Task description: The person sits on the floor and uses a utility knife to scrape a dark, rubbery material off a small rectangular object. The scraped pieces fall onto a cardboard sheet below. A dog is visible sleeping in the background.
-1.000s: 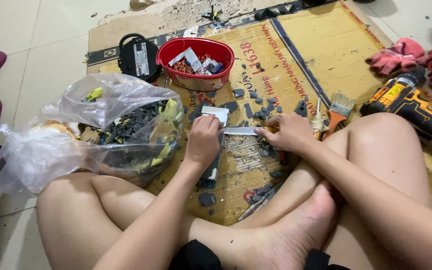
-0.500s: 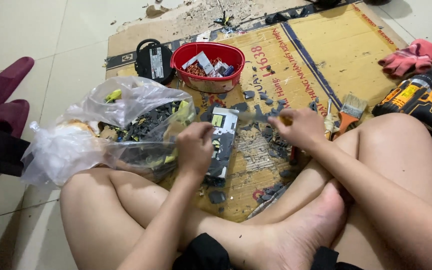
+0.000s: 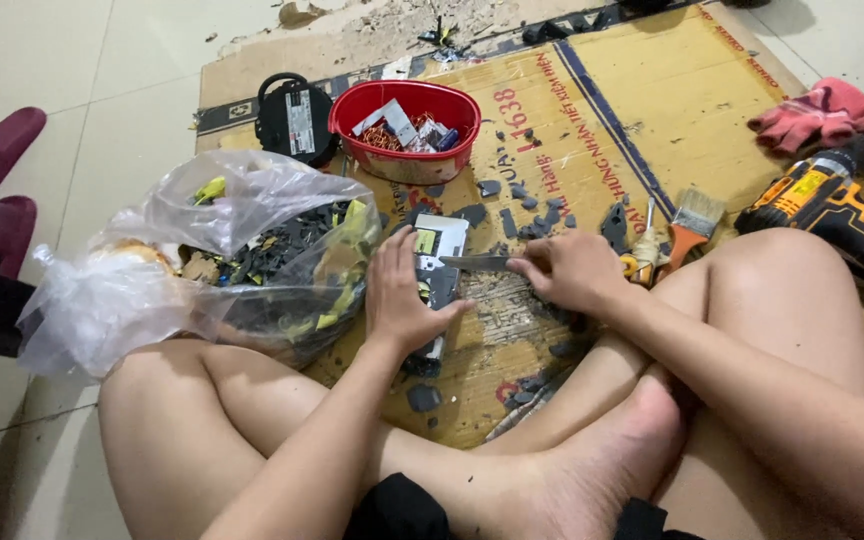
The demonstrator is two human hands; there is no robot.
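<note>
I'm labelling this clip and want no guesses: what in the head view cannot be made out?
- Grey device: its lower half is covered by the left hand.
- Flat metal tool: its handle end is hidden inside the right hand.
- Plastic bag: contents blurred by crumpled film.
- Red bowl: its bits are too small to tell.
- Cordless drill: partly hidden by the knee.
</note>
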